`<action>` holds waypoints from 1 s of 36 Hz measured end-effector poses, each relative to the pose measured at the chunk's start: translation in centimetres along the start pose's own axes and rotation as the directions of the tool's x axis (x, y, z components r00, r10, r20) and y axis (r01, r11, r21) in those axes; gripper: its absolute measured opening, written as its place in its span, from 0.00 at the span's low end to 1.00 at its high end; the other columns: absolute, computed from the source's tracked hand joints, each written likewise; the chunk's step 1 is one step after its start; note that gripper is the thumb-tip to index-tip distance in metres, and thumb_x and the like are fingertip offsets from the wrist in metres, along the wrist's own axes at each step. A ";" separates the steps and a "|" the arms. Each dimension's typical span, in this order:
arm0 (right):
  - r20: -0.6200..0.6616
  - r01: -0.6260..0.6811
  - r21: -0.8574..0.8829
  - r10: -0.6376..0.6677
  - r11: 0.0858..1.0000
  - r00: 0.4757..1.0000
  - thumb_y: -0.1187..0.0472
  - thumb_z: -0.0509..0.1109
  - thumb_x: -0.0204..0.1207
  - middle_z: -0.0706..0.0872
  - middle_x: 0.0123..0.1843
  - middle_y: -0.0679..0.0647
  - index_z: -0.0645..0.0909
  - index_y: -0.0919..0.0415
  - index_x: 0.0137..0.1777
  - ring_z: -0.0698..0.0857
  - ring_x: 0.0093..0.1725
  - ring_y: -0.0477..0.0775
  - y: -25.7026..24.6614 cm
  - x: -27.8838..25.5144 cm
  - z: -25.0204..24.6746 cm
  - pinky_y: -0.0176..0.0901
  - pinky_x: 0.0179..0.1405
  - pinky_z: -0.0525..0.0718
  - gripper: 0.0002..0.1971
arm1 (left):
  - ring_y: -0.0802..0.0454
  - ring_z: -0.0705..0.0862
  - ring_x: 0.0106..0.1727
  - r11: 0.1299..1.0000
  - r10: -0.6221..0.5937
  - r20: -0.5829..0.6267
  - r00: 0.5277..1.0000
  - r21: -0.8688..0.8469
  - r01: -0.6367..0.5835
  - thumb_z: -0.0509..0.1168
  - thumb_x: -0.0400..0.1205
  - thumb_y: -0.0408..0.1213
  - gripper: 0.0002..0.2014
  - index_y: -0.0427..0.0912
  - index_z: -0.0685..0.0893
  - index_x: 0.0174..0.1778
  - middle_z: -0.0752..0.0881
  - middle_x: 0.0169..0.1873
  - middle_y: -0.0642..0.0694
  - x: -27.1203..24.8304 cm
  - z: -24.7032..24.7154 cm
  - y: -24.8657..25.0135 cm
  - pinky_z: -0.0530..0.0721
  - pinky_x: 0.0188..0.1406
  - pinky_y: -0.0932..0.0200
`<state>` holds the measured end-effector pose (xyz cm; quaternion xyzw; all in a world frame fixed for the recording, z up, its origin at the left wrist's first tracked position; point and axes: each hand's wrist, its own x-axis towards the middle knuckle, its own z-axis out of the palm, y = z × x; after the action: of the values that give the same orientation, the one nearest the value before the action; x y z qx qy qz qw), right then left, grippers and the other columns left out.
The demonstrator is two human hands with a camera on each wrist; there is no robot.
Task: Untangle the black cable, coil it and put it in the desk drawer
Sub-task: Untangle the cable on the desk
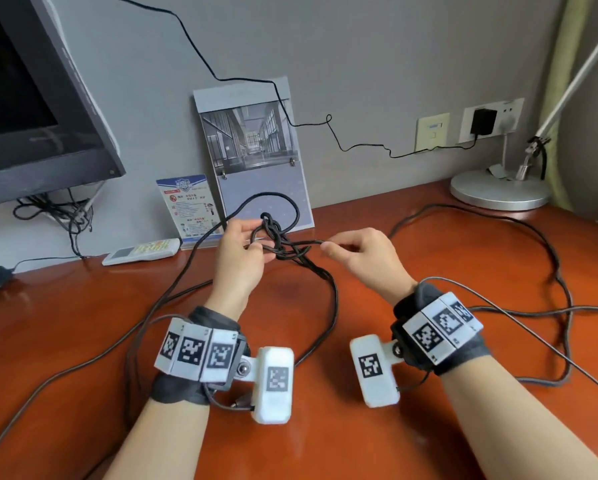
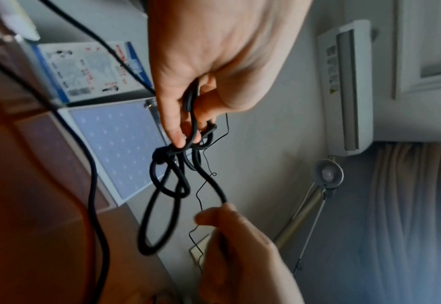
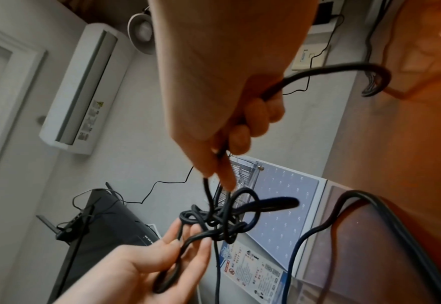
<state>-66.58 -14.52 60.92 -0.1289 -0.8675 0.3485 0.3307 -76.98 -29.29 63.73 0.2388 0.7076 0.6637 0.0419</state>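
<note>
Right btwn both hands (image 1: 242, 258): knotted black cable (image 1: 283, 245).

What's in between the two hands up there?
The knotted part of the black cable hangs between the left hand and the right hand, each gripping it at one side. The head view shows it best.

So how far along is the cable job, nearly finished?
No, it is early. Nothing looks finished: the black cable has a knot held above the desk. In hand: the left hand holds loops at the knot while the right hand pinches a strand leading out of it. Left to do: clearing the knot, coiling the cable sprawled across the desk, and storing it; no drawer is in view.
</note>
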 end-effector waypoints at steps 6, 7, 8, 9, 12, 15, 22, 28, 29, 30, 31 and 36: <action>0.173 0.007 -0.191 0.027 0.982 0.984 0.59 0.61 0.81 0.72 0.25 0.42 0.77 0.47 0.39 0.72 0.33 0.52 0.6 -0.7 0.7 0.43 0.34 0.65 0.10 | 0.56 0.83 0.42 0.960 -0.162 0.108 0.981 -0.213 0.182 0.50 0.82 0.14 0.19 0.40 0.80 0.49 0.81 0.46 0.46 -0.6 0.7 -0.1 0.86 0.53 0.54; 0.174 -0.005 -0.200 0.041 0.980 0.984 0.60 0.60 0.82 0.72 0.26 0.42 0.76 0.48 0.42 0.72 0.35 0.53 0.7 -0.9 0.9 0.44 0.35 0.65 0.09 | 0.55 0.83 0.42 0.946 -0.180 0.138 0.974 -0.247 0.210 0.50 0.82 0.14 0.20 0.40 0.81 0.48 0.81 0.44 0.45 -0.6 0.8 -0.1 0.85 0.54 0.52; 0.169 -0.011 -0.201 0.045 0.980 0.985 0.61 0.59 0.82 0.71 0.26 0.41 0.72 0.49 0.42 0.71 0.36 0.54 0.8 -1.2 0.9 0.44 0.35 0.64 0.08 | 0.55 0.83 0.42 0.933 -0.196 0.159 0.968 -0.274 0.234 0.50 0.82 0.14 0.20 0.41 0.82 0.48 0.81 0.42 0.45 -0.7 0.9 -0.2 0.85 0.55 0.52; 0.162 -0.008 -0.203 0.042 0.979 0.986 0.61 0.58 0.83 0.70 0.27 0.42 0.67 0.49 0.43 0.70 0.36 0.56 0.9 -1.4 1.1 0.45 0.35 0.64 0.08 | 0.55 0.83 0.41 0.922 -0.211 0.169 0.963 -0.292 0.253 0.51 0.82 0.15 0.20 0.41 0.83 0.48 0.81 0.41 0.46 -0.7 1.1 -0.4 0.85 0.54 0.53; 0.156 0.021 -0.248 0.018 0.968 0.988 0.59 0.56 0.84 0.73 0.32 0.48 0.62 0.51 0.46 0.71 0.38 0.60 0.6 -1.9 1.2 0.48 0.36 0.65 0.06 | 0.55 0.82 0.40 0.898 -0.254 0.172 0.952 -0.322 0.298 0.51 0.81 0.15 0.20 0.41 0.83 0.49 0.80 0.37 0.47 -0.5 1.3 -0.7 0.84 0.51 0.55; 0.162 0.027 -0.268 0.017 0.963 0.987 0.60 0.56 0.83 0.82 0.41 0.53 0.63 0.50 0.49 0.79 0.44 0.66 0.5 -2.3 1.6 0.49 0.36 0.70 0.05 | 0.57 0.82 0.41 0.897 -0.282 0.187 0.941 -0.296 0.328 0.52 0.82 0.15 0.20 0.42 0.84 0.49 0.80 0.35 0.48 -0.6 1.4 -1.1 0.83 0.54 0.55; 0.012 -0.132 -0.141 0.135 0.981 0.991 0.64 0.63 0.78 0.84 0.49 0.53 0.83 0.55 0.54 0.81 0.52 0.58 0.3 -2.1 1.9 0.47 0.47 0.78 0.09 | 0.53 0.84 0.47 0.883 -0.299 0.237 0.924 -0.299 0.362 0.52 0.81 0.15 0.21 0.42 0.85 0.49 0.82 0.39 0.46 -1.6 2.6 -1.5 0.85 0.54 0.56; -0.068 -0.241 -0.035 0.238 0.970 0.969 0.66 0.65 0.77 0.84 0.50 0.53 0.89 0.57 0.52 0.80 0.48 0.54 1.4 -1.8 2.7 0.36 0.44 0.71 0.12 | 0.50 0.85 0.53 0.867 -0.313 0.239 0.919 -0.323 0.380 0.51 0.80 0.13 0.22 0.40 0.84 0.49 0.85 0.47 0.40 -2.1 3.1 -1.6 0.85 0.52 0.57; -0.076 -0.261 0.018 0.261 0.965 0.962 0.67 0.65 0.77 0.83 0.47 0.51 0.89 0.59 0.52 0.78 0.47 0.51 1.6 -1.8 2.9 0.33 0.43 0.68 0.12 | 0.49 0.85 0.57 0.859 -0.319 0.248 0.915 -0.332 0.389 0.51 0.80 0.13 0.22 0.40 0.84 0.50 0.85 0.50 0.38 -2.1 3.1 -1.6 0.85 0.53 0.57; -0.078 -0.273 0.087 0.280 0.958 0.957 0.68 0.65 0.77 0.80 0.43 0.47 0.89 0.60 0.53 0.77 0.47 0.48 1.7 -1.7 3.1 0.30 0.44 0.67 0.11 | 0.48 0.84 0.59 0.855 -0.323 0.253 0.912 -0.335 0.396 0.51 0.80 0.13 0.21 0.40 0.84 0.50 0.85 0.51 0.37 -2.2 3.2 -1.5 0.85 0.53 0.57; -0.078 -0.273 0.159 0.288 0.949 0.954 0.69 0.66 0.77 0.77 0.39 0.44 0.89 0.62 0.53 0.76 0.47 0.47 1.8 -1.8 3.2 0.29 0.44 0.68 0.11 | 0.48 0.84 0.59 0.854 -0.328 0.261 0.908 -0.328 0.403 0.51 0.80 0.13 0.21 0.39 0.83 0.51 0.86 0.49 0.38 -2.2 3.2 -1.5 0.85 0.53 0.57; -0.048 -0.230 0.323 0.258 0.918 0.965 0.73 0.67 0.76 0.75 0.39 0.44 0.88 0.68 0.54 0.77 0.43 0.39 1.4 -2.2 3.7 0.19 0.47 0.71 0.10 | 0.51 0.87 0.51 0.873 -0.341 0.271 0.900 -0.265 0.410 0.50 0.80 0.13 0.21 0.38 0.80 0.57 0.89 0.40 0.44 -2.9 3.6 -2.0 0.85 0.51 0.59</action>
<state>-67.35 -16.44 56.88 -0.1971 -0.7623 0.5146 0.3393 -73.62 -27.11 60.59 0.1569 0.6166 0.7171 0.2845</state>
